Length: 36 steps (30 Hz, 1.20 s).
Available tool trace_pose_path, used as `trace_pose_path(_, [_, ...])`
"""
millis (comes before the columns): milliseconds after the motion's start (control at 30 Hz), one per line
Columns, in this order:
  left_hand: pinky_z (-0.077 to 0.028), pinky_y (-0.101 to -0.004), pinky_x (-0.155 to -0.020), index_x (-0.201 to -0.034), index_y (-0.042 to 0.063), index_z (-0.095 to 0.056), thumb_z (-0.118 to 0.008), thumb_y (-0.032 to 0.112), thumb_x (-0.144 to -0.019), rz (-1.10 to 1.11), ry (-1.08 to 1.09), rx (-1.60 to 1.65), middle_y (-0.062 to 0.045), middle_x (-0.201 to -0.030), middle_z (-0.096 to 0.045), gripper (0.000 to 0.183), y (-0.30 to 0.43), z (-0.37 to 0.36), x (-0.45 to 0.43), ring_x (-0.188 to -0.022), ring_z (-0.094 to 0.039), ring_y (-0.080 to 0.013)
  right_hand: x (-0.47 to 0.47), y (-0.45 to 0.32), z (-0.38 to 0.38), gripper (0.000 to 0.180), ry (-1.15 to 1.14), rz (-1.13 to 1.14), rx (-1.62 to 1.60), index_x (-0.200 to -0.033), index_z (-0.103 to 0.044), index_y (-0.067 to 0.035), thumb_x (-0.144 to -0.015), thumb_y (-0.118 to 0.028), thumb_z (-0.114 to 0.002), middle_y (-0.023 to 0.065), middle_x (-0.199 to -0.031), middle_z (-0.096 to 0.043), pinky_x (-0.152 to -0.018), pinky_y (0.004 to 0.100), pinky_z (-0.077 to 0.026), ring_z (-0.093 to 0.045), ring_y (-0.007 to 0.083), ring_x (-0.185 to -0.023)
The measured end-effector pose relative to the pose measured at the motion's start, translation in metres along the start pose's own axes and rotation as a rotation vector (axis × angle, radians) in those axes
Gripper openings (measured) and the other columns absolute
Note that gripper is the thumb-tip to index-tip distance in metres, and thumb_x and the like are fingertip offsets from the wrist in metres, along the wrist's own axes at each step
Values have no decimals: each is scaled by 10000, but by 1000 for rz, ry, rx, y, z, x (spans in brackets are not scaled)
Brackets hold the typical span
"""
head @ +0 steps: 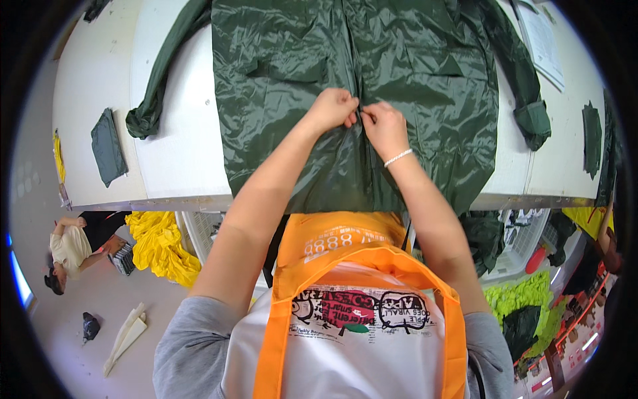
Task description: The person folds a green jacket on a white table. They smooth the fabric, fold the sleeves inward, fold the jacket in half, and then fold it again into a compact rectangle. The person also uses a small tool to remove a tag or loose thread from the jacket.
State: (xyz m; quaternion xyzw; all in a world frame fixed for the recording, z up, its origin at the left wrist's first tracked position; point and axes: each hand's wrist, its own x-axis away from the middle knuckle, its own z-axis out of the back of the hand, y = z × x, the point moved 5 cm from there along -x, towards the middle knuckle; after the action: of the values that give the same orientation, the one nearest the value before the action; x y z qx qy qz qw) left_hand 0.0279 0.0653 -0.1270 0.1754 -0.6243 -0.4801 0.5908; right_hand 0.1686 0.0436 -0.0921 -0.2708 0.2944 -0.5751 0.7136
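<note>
A shiny dark green rain jacket (279, 139) lies spread on the white table, its lower hem over the near edge. My left hand (333, 108) pinches the left side of its front opening with curled fingers. Just across the opening, my right hand (386, 124) grips the other side between thumb and fingers. A white beaded bracelet (398, 157) circles my right wrist. The fingertips hide whatever small part lies between them. Flap pockets sit above both hands, and the jacket's sleeves (154, 95) reach out to either side with bunched cuffs.
On the white table (184, 164) lie a folded green garment (108, 149) at left, another green piece (591, 139) at right, and papers (543, 45). Below the edge are yellow fabric (162, 244), plastic baskets (521, 244) and lime fabric (523, 304). A person (72, 249) is at left; another stands at far right.
</note>
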Motion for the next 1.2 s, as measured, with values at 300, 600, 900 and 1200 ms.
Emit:
trace_pose_path(300, [-446, -218, -501, -753, 75, -493, -502, 236, -945, -81, -73, 351, -36, -651, -593, 251, -1, -16, 4, -544, -578, -105, -13, 24, -3, 301, -338, -282, -341, -789, -647, 14, -753, -265, -751, 54, -682, -637, -605, 263, -475, -571, 115, -610])
trace_pose_path(600, [-451, -228, -492, -899, 31, -461, -465, 224, -959, -162, 132, 105, -65, -661, -594, 202, 10, -14, 10, -537, -578, -119, -7, 20, -15, 145, -134, -245, -248, -763, -614, -9, -771, -149, -649, 135, -655, -600, -565, 333, -452, -559, 241, -565])
trace_pose_path(900, [-521, -402, -654, -610, 40, -664, -649, 541, -742, 167, 130, -774, -175, -667, -641, 518, 6, -78, 130, -695, -648, -337, 92, 2, 61, 320, -563, -265, 150, -731, -591, 4, -771, -302, -676, 189, -787, -627, -683, 434, -495, -605, 383, -775])
trace_pose_path(1200, [-491, -274, -520, -684, -28, -600, -620, 220, -878, 217, -29, -187, -92, -605, -643, 315, -50, -112, 130, -537, -618, -124, 159, -2, 76, 143, -244, -276, 53, -890, -642, 4, -780, -86, -630, 172, -854, -637, -700, 418, -511, -619, 362, -774])
